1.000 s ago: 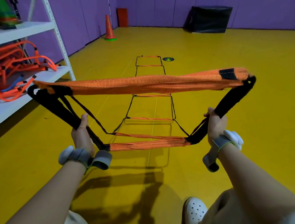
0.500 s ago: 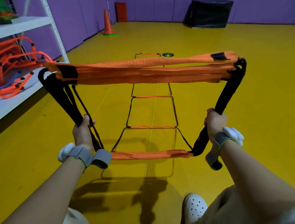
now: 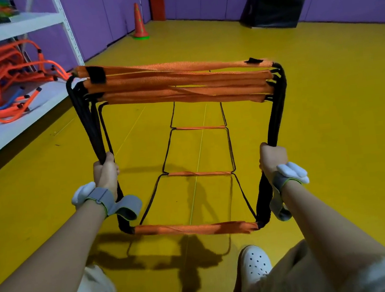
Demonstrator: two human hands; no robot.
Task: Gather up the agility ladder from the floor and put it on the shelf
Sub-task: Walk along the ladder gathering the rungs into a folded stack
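The agility ladder [image 3: 177, 85] has orange fabric rungs and black side straps. Several gathered rungs hang bunched in the air in front of me. My left hand [image 3: 105, 172] is closed around the left bundle of black straps. On the other side, my right hand [image 3: 273, 158] grips the right bundle. One more rung [image 3: 196, 228] hangs low between my wrists. The rest of the ladder [image 3: 199, 152] trails away over the yellow floor. The white shelf [image 3: 5, 133] stands at the left, beside the bunched rungs.
A tangle of orange hoops and tubes [image 3: 0, 86] fills the shelf's lower board. An orange cone [image 3: 139, 22] stands by the purple wall, a red pad [image 3: 157, 7] behind it. A black box [image 3: 271, 8] sits at the back right. My white shoe [image 3: 256, 262] is below.
The bunched rungs have risen and spread apart while my hands lifted. The ladder on the floor has been drawn nearer, and the view has moved closer to the shelf.
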